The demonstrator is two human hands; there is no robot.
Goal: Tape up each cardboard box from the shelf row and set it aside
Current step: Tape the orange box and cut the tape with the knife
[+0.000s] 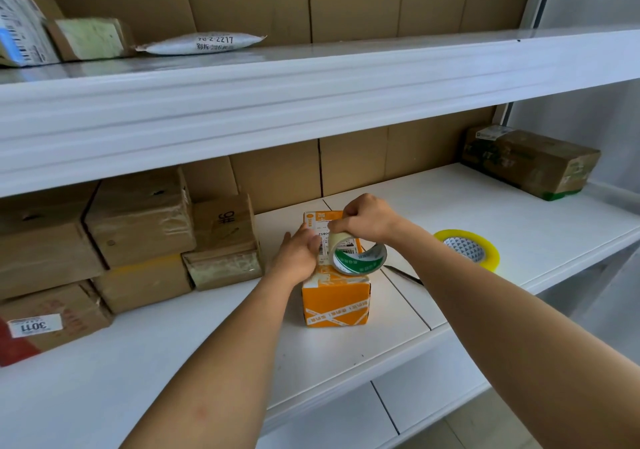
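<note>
Right hand (pixel 365 218): fingers curled over the top of a tape roll (pixel 358 256), pinching it above the far end of the orange box (pixel 334 293); fingertips hidden behind the knuckles. Left hand (pixel 299 253): fingers straight and together, laid flat along the box's top left edge, pressing down. The roll covers most of the label on the box top; print is unreadable. Box stands on the middle shelf (pixel 398 327), directly under both hands. A dark thin tool (pixel 405 273) lies just right of the box, mostly hidden by the right forearm. Second, yellow tape roll (pixel 467 249) further right. Brown boxes (pixel 138 237) stacked left, one taped box (pixel 530 161) far right.
</note>
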